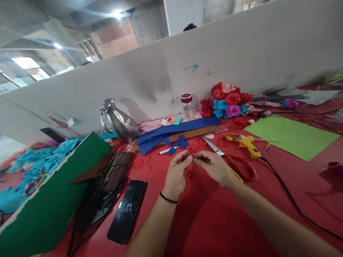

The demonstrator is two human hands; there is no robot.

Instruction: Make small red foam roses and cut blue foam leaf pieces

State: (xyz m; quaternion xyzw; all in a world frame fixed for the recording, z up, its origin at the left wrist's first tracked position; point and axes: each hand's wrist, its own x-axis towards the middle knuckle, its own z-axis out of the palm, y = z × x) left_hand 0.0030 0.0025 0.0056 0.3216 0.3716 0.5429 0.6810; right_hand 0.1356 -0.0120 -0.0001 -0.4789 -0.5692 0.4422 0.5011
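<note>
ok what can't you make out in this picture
All in the head view:
Red piece: its shape, mostly hidden by the fingers of the left hand and right hand.
Writing: too small and blurred to read surely.
Person: hidden behind the wall, except some dark hair.
Dark red item: cut off by the right edge.

Steel jug (122, 123), lidded jar (187, 107) near wall (107, 84); phone (126, 212)

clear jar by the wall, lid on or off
On: the red lid covers the mouth of the clear jar.
</note>
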